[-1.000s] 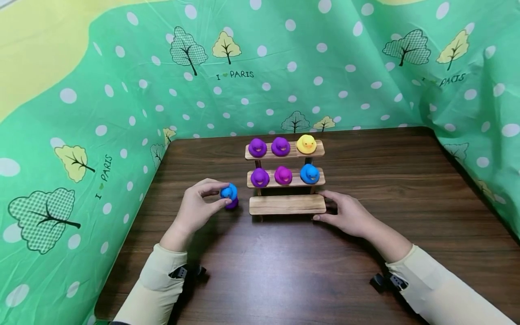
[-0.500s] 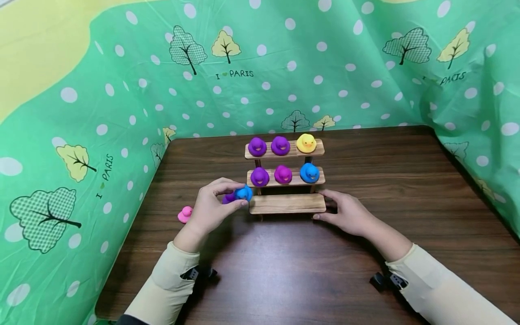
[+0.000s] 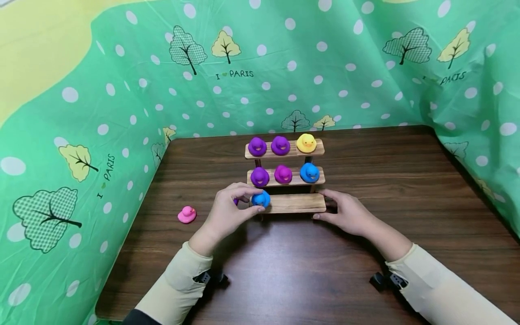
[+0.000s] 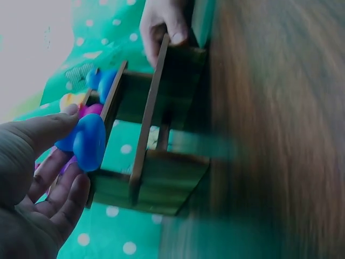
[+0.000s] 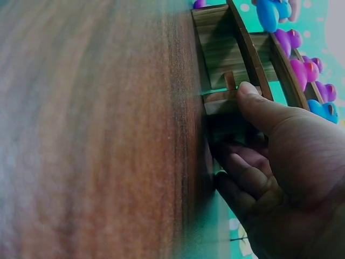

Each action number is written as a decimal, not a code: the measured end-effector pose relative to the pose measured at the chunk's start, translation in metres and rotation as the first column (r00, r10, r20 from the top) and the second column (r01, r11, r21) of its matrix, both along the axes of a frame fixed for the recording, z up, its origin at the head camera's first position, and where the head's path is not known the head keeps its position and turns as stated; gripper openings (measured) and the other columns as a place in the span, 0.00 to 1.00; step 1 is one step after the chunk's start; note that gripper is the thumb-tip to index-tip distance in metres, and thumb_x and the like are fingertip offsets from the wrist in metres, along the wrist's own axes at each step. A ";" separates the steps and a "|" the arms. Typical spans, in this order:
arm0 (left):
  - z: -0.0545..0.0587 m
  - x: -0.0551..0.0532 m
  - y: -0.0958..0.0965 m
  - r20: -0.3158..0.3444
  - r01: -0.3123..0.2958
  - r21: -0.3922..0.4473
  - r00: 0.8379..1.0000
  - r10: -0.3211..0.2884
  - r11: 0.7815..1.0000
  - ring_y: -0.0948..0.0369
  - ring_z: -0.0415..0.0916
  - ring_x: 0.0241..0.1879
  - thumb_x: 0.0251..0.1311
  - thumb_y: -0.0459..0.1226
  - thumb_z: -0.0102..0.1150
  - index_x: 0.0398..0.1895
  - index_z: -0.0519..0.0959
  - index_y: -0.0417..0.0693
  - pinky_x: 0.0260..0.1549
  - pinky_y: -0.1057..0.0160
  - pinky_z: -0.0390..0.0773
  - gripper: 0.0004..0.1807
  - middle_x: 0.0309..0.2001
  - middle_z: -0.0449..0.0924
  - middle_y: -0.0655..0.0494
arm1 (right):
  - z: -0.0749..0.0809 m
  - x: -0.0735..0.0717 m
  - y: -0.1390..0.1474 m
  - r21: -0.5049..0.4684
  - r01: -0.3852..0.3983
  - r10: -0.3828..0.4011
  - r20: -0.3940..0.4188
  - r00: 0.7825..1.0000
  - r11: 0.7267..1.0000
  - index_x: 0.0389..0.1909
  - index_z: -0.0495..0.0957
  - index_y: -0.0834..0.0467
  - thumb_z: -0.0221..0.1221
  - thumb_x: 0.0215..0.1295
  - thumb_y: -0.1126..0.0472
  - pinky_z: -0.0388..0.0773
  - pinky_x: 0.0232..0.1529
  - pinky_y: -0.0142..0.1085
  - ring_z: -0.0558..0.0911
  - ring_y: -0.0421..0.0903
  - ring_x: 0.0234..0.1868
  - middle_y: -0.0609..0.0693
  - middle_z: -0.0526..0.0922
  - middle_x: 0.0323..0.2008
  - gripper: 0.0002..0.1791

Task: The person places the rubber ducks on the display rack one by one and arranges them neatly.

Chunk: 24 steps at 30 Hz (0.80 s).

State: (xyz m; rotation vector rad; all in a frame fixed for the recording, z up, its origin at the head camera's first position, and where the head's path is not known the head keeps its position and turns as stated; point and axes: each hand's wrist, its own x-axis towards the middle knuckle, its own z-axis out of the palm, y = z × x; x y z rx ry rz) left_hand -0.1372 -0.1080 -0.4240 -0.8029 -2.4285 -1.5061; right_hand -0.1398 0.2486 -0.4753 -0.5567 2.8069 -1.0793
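My left hand [image 3: 227, 214] pinches a blue rubber duck [image 3: 261, 199] between thumb and fingers, over the left end of the bottom tier of a three-tier wooden stand [image 3: 298, 204]. In the left wrist view this blue duck [image 4: 90, 141] hangs above the tier's edge. My right hand [image 3: 351, 214] grips the stand's right end, its thumb [image 5: 253, 94] on the front edge. Two purple ducks [image 3: 257, 146] and a yellow duck [image 3: 306, 143] sit on the top tier. On the middle one are a purple duck [image 3: 259, 177], a magenta duck [image 3: 283, 174] and another blue duck [image 3: 310, 173].
A pink duck [image 3: 187, 215] lies on the dark wooden table [image 3: 284, 280] to the left. Behind my left fingers a purple duck [image 3: 236, 201] is mostly hidden, beside the stand. Green printed cloth [image 3: 243, 99] hangs along the table's back and sides.
My left hand has carried the blue duck rightward, from above the purple duck on the table to over the bottom tier. The pink duck has come into sight. My right hand keeps its place.
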 end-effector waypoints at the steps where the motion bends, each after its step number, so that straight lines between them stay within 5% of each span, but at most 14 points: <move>1: -0.001 0.000 0.004 -0.003 0.006 0.002 1.000 -0.006 1.000 0.61 0.82 0.44 0.51 0.34 0.83 0.49 0.90 0.47 0.42 0.59 0.87 0.20 0.47 0.88 0.61 | 0.000 0.000 0.000 -0.002 0.001 -0.001 0.005 1.000 1.000 0.71 0.74 0.56 0.75 0.61 0.43 0.82 0.58 0.55 0.84 0.53 0.60 0.53 0.86 0.58 0.40; 12: -0.012 0.001 0.038 0.009 0.046 -0.005 0.999 -0.046 0.999 0.66 0.82 0.49 0.55 0.33 0.81 0.50 0.89 0.46 0.50 0.64 0.85 0.18 0.47 0.87 0.61 | -0.001 -0.001 0.000 -0.010 0.001 -0.001 0.015 1.000 1.000 0.71 0.74 0.55 0.75 0.62 0.43 0.81 0.59 0.55 0.83 0.53 0.61 0.54 0.85 0.59 0.40; 24: -0.019 0.002 0.065 -0.064 0.045 -0.030 0.997 -0.047 0.999 0.67 0.83 0.49 0.54 0.34 0.82 0.51 0.89 0.46 0.50 0.68 0.84 0.20 0.47 0.88 0.60 | 0.000 -0.001 0.000 0.000 0.000 0.000 -0.004 1.000 1.000 0.71 0.74 0.56 0.75 0.62 0.45 0.82 0.57 0.55 0.83 0.53 0.60 0.55 0.85 0.59 0.40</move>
